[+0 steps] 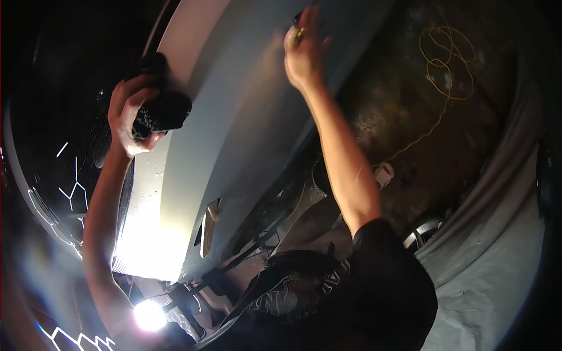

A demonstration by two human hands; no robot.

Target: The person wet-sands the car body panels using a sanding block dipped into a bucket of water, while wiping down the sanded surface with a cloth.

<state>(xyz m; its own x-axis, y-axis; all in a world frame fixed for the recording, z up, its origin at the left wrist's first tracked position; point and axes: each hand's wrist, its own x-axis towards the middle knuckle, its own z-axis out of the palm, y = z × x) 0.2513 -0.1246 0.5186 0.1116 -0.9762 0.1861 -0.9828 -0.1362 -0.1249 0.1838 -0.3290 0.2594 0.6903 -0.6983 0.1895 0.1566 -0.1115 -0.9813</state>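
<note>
My left hand (130,111) is closed around a bulky black object (161,111) with a rough, fuzzy-looking surface. What kind of thing it is, I cannot make out. It is held over the edge between a dark glossy surface and a light grey car body panel (228,117). Farther up the panel, my right hand (305,58) is stretched out against or just above the grey surface, a ring on one finger. Motion smears its fingers. A small dark patch shows beside them, too blurred to name. Droplets dot the panel below my left hand.
A bright lamp (150,316) glares at the lower left, lighting the panel. Yellow cord (449,64) lies looped on the dark floor at right. Grey sheeting (474,263) drapes along the right side, with a wheel (422,233) beside it. The panel has a recessed opening (208,228).
</note>
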